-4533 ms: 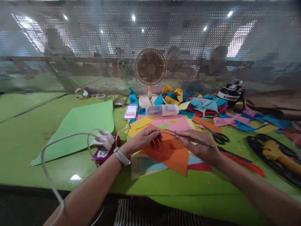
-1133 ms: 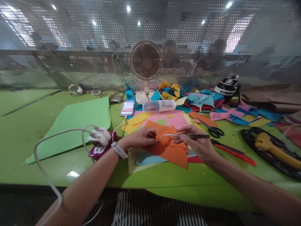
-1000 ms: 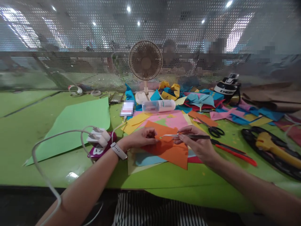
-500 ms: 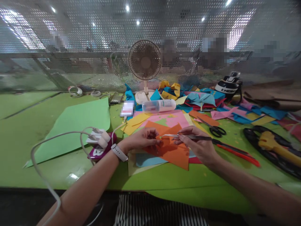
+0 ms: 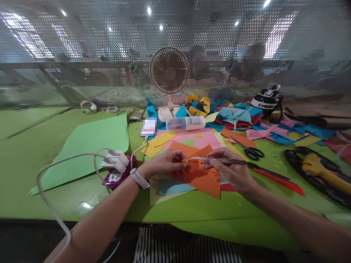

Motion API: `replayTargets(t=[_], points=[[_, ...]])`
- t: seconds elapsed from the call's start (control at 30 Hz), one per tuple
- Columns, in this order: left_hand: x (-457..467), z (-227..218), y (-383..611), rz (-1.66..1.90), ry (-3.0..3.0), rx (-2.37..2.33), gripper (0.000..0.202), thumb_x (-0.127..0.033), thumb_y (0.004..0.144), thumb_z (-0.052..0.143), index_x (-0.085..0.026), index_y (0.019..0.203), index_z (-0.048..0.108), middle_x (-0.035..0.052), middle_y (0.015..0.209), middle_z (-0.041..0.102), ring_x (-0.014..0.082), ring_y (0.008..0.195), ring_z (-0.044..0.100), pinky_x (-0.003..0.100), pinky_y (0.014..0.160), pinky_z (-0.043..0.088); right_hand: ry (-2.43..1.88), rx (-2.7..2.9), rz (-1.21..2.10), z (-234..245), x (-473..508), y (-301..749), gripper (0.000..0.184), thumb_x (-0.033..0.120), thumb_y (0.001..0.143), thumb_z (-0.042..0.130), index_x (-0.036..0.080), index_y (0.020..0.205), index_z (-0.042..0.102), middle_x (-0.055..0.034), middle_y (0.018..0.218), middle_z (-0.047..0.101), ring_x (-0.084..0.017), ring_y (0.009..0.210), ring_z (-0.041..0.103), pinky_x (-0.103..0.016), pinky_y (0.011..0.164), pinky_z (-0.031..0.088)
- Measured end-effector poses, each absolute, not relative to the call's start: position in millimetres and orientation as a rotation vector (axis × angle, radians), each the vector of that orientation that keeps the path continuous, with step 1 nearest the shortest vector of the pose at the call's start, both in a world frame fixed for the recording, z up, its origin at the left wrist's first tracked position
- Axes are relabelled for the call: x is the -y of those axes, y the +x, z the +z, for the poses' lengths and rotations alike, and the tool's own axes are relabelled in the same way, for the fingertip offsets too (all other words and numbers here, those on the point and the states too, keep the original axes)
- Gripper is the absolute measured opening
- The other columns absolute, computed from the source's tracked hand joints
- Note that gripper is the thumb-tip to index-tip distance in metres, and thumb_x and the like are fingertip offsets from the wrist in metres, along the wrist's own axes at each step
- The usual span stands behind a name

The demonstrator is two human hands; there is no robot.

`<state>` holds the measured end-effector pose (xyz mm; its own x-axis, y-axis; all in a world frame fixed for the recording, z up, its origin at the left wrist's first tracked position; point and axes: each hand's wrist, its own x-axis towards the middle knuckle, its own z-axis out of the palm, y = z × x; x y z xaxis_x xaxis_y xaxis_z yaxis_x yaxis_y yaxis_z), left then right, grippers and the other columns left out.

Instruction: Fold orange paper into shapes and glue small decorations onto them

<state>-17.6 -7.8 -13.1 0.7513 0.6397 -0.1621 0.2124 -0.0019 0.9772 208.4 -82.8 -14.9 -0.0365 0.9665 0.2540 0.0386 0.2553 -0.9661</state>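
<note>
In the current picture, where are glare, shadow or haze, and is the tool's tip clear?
Head view: glare whitens the green table beside the left forearm; head view: shadow dims part of the orange paper; head view: the background behind the perforated screen looks hazy; head view: the thin tool in the right hand shows, its tip too small for detail.

Blurred capitals on black container [image 5: 265,103], unreadable print on clear bottle [image 5: 185,124].

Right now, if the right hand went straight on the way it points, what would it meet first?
Probably the left hand: the tweezers in the right hand point that way, their tip apparently very near it, though depth is hard to judge.
</note>
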Motion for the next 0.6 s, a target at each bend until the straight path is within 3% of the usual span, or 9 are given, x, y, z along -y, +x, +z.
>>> replayTargets(t=[0.6], points=[[7.6, -13.3, -17.4, 0.374, 1.599, -0.659, 0.029, -0.038, 0.077, 0.069, -0.016, 0.084, 0.050, 0.0050, 0.082, 0.069, 0.0141, 0.069, 0.065, 0.028, 0.064, 0.049, -1.072, 1.430, 0.980, -19.3, 83.3, 210.6, 0.021, 0.035, 0.081, 0.065, 0.018, 0.090, 0.058, -0.0047, 0.073, 0.072, -0.022, 0.070, 0.072, -0.033, 0.063, 0.060]])
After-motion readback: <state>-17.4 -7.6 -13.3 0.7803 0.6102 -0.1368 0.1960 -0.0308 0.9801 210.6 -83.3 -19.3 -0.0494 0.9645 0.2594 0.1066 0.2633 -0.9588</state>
